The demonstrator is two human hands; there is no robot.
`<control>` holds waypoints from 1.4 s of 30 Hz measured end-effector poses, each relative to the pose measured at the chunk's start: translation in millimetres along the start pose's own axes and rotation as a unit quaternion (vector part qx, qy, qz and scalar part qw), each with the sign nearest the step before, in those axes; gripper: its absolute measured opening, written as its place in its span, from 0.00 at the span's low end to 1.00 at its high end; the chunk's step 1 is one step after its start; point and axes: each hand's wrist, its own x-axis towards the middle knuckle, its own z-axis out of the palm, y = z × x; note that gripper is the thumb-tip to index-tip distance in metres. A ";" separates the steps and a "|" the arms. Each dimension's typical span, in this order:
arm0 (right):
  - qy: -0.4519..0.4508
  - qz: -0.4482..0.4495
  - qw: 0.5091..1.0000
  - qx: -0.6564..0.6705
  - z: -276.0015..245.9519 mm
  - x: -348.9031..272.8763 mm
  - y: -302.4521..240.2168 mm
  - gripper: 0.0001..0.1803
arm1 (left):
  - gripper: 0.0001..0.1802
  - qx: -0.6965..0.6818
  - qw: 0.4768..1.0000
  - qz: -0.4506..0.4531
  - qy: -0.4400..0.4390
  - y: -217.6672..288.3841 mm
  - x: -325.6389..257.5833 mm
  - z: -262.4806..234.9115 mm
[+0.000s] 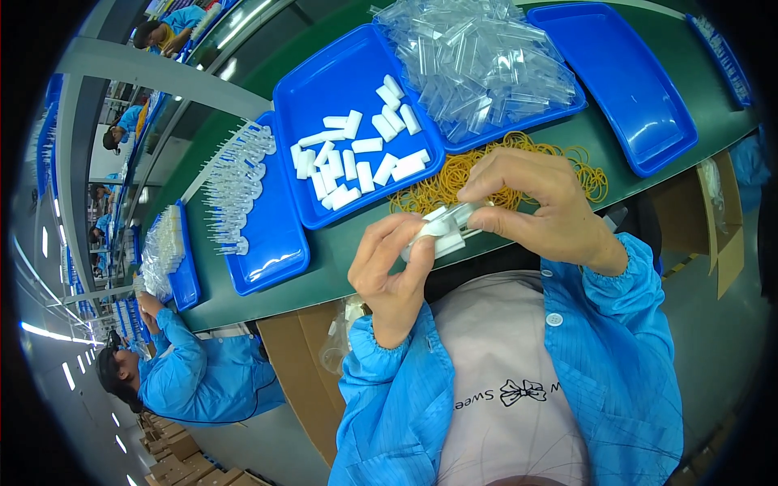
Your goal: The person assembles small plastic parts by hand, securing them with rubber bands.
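Close in front of my chest, my left hand (391, 271) is closed around white plastic block-shaped pieces (447, 241), its thumb and fingers pressed on them. My right hand (545, 202) meets it from the right, thumb and index finger pinching a small clear plastic piece (462, 214) against the white ones. Fingers partly cover where the pieces meet, so I cannot tell whether they are joined. Just beyond my hands lies a loose heap of yellow rubber bands (442, 190) on the green table (340, 257).
Behind the hands, one blue tray (301, 89) holds scattered white blocks (367, 145); another is heaped with clear plastic pieces (478, 65). A blue tray (624, 89) stands right. Thin-stemmed translucent parts (239, 182) lie leftward by another tray (275, 235). A co-worker (194, 373) sits left; cardboard boxes (304, 364) stand below.
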 end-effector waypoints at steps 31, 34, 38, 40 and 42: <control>0.006 0.160 0.978 0.137 -8.5 6.7 18.6 0.12 | 0.27 -0.187 0.975 -0.117 0.008 -8.9 0.0 12.9; 0.030 0.143 0.975 0.165 -8.5 5.8 25.0 0.12 | 0.30 -0.353 0.903 -0.241 -0.034 -18.5 -7.9 11.8; 0.063 0.109 0.983 0.134 -5.3 4.7 35.0 0.12 | 0.24 -0.434 0.840 -0.324 -0.035 -16.6 -8.9 15.0; 0.075 0.108 0.983 0.126 -7.1 4.1 36.0 0.11 | 0.24 -0.427 0.845 -0.321 -0.015 -12.9 -6.6 15.7; 0.087 0.106 0.984 0.118 -8.6 3.3 38.9 0.11 | 0.24 -0.393 0.876 -0.278 -0.010 -10.8 -4.9 16.2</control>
